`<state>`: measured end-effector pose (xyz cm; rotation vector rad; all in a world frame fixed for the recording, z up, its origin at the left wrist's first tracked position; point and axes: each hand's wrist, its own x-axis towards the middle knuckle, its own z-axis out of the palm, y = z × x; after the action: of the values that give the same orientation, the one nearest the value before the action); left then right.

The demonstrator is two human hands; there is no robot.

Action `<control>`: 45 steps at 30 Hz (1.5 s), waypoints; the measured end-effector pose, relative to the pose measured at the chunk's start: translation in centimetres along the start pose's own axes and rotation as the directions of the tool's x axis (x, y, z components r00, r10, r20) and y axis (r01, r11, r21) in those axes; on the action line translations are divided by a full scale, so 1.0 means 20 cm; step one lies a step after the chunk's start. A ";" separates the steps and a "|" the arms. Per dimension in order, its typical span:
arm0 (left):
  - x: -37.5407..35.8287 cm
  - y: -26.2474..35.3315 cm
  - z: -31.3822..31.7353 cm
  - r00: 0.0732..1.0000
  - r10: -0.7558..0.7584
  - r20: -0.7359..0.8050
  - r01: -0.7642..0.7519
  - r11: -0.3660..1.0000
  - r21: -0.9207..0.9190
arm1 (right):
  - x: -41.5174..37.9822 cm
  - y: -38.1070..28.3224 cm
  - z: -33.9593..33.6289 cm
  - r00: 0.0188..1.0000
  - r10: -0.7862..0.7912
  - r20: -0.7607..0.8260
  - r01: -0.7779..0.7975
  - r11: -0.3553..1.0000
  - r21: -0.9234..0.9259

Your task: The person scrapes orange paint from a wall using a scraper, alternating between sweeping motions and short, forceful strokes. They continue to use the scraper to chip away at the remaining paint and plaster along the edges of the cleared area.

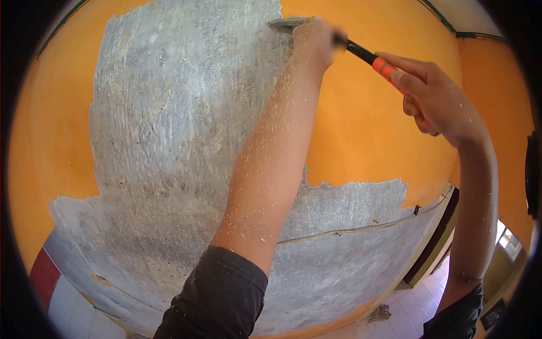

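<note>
Flakes (pixel 244 224) of pale paint speckle our left arm (pixel 276 135), which stretches nearly straight up and slightly right across the middle of the view, its dark sleeve (pixel 223 291) ending just below the elbow. At the top, our left hand (pixel 312 42) is closed around a scraper (pixel 289 22), and the blade points left over the wall (pixel 169 113), by the border between bare grey and orange paint (pixel 367 130).

Our right arm (pixel 475 209) rises from the lower right, forearm close to upright, then the wrist bends so that our right hand (pixel 437 101) leans in to the left. Its fingers are clamped on the orange grip of what looks like a hammer (pixel 364 53), with one finger lying out along the top of the handle. The black shaft slopes up and left to our left hand; the head is blurred there, so we cannot tell whether it touches the scraper.

Lower down, a thin cable (pixel 361 229) crosses the grey patch, to the right of our left arm. A crumpled rag-like bundle (pixel 380 313) sits on the tiled floor (pixel 409 308) at the lower right.
</note>
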<state>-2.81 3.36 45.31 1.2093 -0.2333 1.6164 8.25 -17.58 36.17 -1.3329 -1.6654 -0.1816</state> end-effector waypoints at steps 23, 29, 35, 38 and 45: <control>-0.08 -0.02 -0.03 0.996 -0.073 0.042 0.068 0.992 0.102 | -0.02 0.07 0.00 1.000 -0.022 -0.001 0.022 1.000 0.008; -0.14 0.01 -0.06 0.999 -0.004 -0.048 0.010 0.990 0.142 | -0.03 0.02 -0.01 0.999 -0.018 0.029 0.019 0.999 -0.043; -0.14 -0.02 -0.07 0.996 0.007 -0.085 0.000 0.996 0.084 | 0.00 0.08 -0.04 0.997 -0.067 0.037 0.070 0.993 -0.094; -0.18 0.02 -0.07 0.996 0.029 -0.080 -0.015 0.984 0.177 | -0.02 0.06 -0.02 0.998 -0.062 0.019 0.063 0.993 -0.095; -0.07 0.09 -0.06 0.993 0.084 -0.083 -0.064 0.974 0.220 | 0.02 0.02 0.02 0.997 -0.050 0.064 0.048 0.999 0.026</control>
<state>-5.04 2.52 44.48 1.2995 -0.0443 1.7931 8.35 -16.88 36.17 -1.2928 -1.7506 -0.1478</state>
